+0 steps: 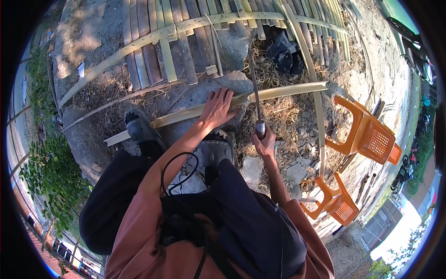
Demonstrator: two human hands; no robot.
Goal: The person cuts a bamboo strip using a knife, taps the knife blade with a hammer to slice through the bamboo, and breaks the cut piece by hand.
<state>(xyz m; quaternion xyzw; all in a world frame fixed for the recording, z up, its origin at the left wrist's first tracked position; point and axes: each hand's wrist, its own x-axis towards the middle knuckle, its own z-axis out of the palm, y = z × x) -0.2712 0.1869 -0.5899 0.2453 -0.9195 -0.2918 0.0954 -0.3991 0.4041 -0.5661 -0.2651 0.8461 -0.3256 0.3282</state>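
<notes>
A split bamboo piece [290,91] lies crosswise in front of me over a flat stone. My left hand [216,108] presses on it from above, fingers stretched out and lying along it. In my right hand [265,143] is the metal-ended handle of a long narrow knife [255,88], fingers wrapped round it. Its blade points away from me and crosses the bamboo just right of my left hand; whether it touches or cuts in, I cannot tell. My dark left shoe [139,128] is at the piece's left part, and the right shoe [216,148] stands close below my left hand.
Rows of bamboo slats [186,46] lie ahead, crossed by a long curved strip [153,38]. Shavings [283,114] and a black plastic bag [284,52] are on the ground. Two orange plastic chairs [377,139] lie to the right; leafy plants [55,174] grow at left.
</notes>
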